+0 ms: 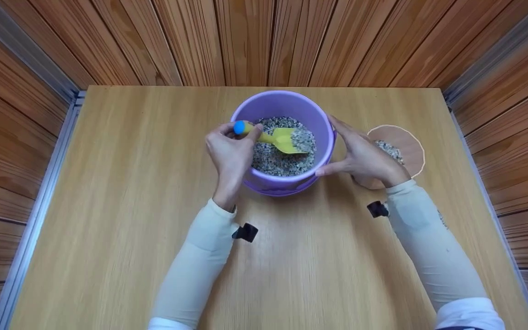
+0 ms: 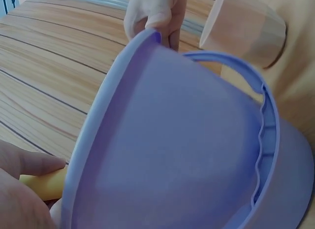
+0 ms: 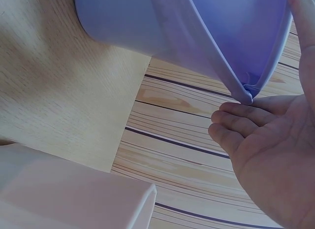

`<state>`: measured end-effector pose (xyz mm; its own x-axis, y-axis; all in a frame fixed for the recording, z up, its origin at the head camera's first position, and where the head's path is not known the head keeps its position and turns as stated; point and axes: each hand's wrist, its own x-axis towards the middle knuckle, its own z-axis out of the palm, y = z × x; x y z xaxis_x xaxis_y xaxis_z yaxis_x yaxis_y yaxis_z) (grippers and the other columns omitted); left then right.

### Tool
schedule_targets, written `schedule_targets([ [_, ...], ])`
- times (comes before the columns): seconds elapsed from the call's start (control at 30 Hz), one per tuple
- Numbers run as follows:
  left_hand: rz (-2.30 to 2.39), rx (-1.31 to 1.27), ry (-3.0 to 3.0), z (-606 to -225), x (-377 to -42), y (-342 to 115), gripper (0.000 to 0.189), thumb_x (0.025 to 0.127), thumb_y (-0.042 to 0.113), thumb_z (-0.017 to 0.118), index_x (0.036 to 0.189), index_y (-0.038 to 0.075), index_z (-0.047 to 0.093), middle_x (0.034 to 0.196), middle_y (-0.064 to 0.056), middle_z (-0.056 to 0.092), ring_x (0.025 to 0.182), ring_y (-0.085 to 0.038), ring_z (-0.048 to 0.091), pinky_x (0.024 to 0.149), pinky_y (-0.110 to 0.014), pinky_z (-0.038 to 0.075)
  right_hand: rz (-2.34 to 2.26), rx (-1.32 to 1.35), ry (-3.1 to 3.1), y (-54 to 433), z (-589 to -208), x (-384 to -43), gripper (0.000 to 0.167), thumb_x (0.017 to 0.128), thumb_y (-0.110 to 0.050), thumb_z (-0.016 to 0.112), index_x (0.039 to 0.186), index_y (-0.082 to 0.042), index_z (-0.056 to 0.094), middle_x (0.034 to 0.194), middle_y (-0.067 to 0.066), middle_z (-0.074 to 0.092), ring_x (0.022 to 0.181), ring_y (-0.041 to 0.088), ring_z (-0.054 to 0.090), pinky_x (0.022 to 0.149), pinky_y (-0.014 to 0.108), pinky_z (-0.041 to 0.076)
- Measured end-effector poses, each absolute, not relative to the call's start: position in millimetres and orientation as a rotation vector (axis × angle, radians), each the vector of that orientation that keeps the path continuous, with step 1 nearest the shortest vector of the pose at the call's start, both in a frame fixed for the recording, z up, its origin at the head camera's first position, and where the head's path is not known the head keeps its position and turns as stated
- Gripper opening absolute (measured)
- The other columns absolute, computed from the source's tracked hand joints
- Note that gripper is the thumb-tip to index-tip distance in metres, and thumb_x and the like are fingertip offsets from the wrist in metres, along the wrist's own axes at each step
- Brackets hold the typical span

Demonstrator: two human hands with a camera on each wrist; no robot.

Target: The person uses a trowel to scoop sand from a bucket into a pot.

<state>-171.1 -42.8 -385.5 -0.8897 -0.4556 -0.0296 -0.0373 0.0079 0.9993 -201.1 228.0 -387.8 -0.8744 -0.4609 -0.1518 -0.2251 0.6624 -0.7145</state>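
My left hand (image 1: 232,153) grips the handle of a yellow toy shovel (image 1: 283,139) with a blue end. Grayish gravel (image 1: 303,140) lies on its blade. The shovel is held over a purple bucket (image 1: 275,185), with more speckled gravel (image 1: 275,162) inside. Against the bucket's right side rests my right hand (image 1: 367,153), thumb at the rim and fingers extended. In the right wrist view, the fingers (image 3: 241,118) touch near the bucket handle's joint (image 3: 246,93). The left wrist view shows the bucket's outer wall (image 2: 172,125) and its lowered handle (image 2: 268,130); the blade is hidden there.
A pale peach tub (image 1: 410,149) with some gravel stands to the right, partly behind my right hand and wrist. The wooden table (image 1: 131,183) is bordered by wood-plank walls (image 1: 245,41) at the back and sides.
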Motion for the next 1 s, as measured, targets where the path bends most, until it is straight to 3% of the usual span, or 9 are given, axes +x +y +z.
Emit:
schedule_targets([
  [0.17, -1.983, 0.484, -1.983, -383.6, -171.3, -37.1, 0.023, 0.077, 0.007, 0.089, 0.093, -0.002, 0.075, 0.083, -0.009, 0.073, 0.074, -0.017, 0.072, 0.068, -0.029, 0.06, -1.045, -0.55, 2.548, 227.3, -387.6, -201.1, 0.128, 0.064, -0.056, 0.092, 0.164, -0.029, 0.015, 0.167, -0.003, 0.018, 0.151, 0.019, 0.019, 0.122, 0.051, 0.02],
  [0.5, -2.118, 0.554, -1.875, -381.8, -171.0, -41.0, 0.021, 0.076, 0.004, 0.089, 0.091, -0.002, 0.075, 0.083, -0.011, 0.074, 0.076, -0.02, 0.073, 0.071, -0.03, 0.061, -1.019, -0.541, 2.562, 228.4, -386.5, -199.7, 0.129, 0.064, -0.056, 0.092, 0.163, -0.03, 0.013, 0.168, 0.004, 0.016, 0.151, 0.022, 0.018, 0.122, 0.053, 0.019],
  [0.77, -2.28, 0.523, -1.73, -379.2, -167.6, -51.2, 0.019, 0.08, -0.001, 0.085, 0.094, -0.005, 0.073, 0.089, -0.015, 0.074, 0.085, -0.024, 0.074, 0.079, -0.032, 0.062, -1.049, -0.538, 2.548, 228.6, -386.5, -200.4, 0.129, 0.063, -0.056, 0.092, 0.163, -0.031, 0.014, 0.167, -0.002, 0.017, 0.151, 0.018, 0.017, 0.123, 0.051, 0.018],
  [1.0, -2.286, 0.455, -1.671, -374.0, -165.1, -62.4, 0.018, 0.08, -0.004, 0.083, 0.095, -0.007, 0.072, 0.09, -0.018, 0.074, 0.086, -0.027, 0.074, 0.079, -0.036, 0.062, -1.057, -0.541, 2.552, 229.5, -386.3, -199.9, 0.128, 0.064, -0.053, 0.093, 0.163, -0.032, 0.016, 0.167, -0.001, 0.019, 0.152, 0.021, 0.018, 0.122, 0.054, 0.02],
])
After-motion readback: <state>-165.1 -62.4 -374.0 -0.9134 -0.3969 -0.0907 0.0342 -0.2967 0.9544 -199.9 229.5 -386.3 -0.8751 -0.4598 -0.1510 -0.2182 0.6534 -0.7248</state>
